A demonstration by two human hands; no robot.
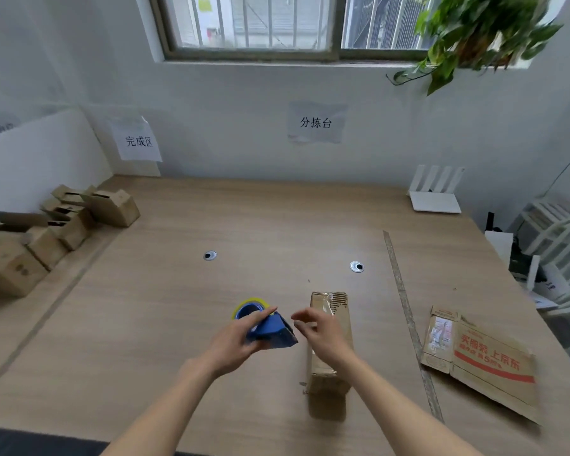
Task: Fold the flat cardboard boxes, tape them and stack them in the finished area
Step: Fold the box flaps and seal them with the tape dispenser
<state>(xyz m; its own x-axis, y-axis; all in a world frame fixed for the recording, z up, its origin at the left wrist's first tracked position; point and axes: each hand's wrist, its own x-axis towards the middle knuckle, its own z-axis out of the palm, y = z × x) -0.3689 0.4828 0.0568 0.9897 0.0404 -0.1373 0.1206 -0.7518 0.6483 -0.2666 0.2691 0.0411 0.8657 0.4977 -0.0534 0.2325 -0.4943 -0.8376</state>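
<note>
My left hand point(234, 337) grips the tape dispenser point(269, 329); my right hand point(321, 332) hovers over the box point(329, 383), fingers point(301, 314) loosely open.

The long brown cardboard box point(330, 353) looked rough and matt; the pale wooden table point(178, 307) looked smooth.
</note>
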